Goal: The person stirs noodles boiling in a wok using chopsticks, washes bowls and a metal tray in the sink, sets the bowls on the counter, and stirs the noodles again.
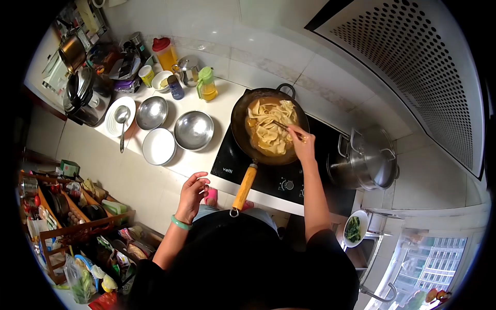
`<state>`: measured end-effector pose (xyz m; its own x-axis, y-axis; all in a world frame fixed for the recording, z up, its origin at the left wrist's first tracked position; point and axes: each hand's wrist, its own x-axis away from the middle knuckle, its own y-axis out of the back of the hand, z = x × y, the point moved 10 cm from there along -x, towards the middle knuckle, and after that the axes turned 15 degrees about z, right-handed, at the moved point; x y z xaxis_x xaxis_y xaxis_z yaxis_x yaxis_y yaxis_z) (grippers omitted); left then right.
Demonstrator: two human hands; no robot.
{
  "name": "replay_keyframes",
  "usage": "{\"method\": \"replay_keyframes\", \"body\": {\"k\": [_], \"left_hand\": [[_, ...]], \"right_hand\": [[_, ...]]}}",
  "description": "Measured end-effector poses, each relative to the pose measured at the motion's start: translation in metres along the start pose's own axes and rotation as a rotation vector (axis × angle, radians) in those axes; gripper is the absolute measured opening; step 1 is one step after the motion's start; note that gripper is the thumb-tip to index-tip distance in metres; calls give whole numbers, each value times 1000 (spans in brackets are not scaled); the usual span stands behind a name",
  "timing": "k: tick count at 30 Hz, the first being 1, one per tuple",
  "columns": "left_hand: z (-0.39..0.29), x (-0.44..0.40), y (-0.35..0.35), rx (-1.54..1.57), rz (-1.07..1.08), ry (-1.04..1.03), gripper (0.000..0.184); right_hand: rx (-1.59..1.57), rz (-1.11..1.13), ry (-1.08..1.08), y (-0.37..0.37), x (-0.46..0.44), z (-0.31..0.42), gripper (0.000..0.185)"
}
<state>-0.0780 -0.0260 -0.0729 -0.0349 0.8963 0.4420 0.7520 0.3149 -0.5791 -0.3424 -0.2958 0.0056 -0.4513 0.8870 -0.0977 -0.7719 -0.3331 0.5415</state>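
A dark wok (pixel 240 135) with a wooden handle (pixel 244 187) sits on the black cooktop (pixel 227 155). Wide, pale sheets of noodle or tofu skin (pixel 271 137) lie in brown broth inside it. Above the wok's right side, my right hand (pixel 302 140) is closed around chopsticks (pixel 280 125), whose tips reach into the food. My left hand (pixel 193 195) hovers left of the wooden handle, apart from it, with fingers loosely curled and spread, holding nothing. A green bangle (pixel 181 222) circles that wrist.
Left of the cooktop stand metal bowls (pixel 194 130), a white bowl (pixel 159 146), a plate with a ladle (pixel 122 114) and an oil jug (pixel 206 85). Steel pots (pixel 369 160) are at right, near a bowl of greens (pixel 354 229). A range hood (pixel 408 67) overhangs the upper right.
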Motion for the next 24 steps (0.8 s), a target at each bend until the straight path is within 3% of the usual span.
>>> {"method": "replay_keyframes", "body": {"k": [8, 13, 15, 18, 24], "left_hand": [[2, -1, -1, 11, 9, 3, 25], [0, -1, 1, 14, 13, -7, 25], [-1, -1, 1, 10, 15, -16, 25], [-1, 0, 3, 13, 10, -12, 25], [-5, 0, 1, 15, 12, -25, 24]], "right_hand": [[-19, -182, -64, 47, 15, -13, 17], [12, -178, -126, 45, 27, -27, 20], [-152, -93, -243, 34, 30, -34, 19], [-312, -110, -212, 37, 27, -12, 18], [-118, -276, -40, 58, -16, -16, 19]]}}
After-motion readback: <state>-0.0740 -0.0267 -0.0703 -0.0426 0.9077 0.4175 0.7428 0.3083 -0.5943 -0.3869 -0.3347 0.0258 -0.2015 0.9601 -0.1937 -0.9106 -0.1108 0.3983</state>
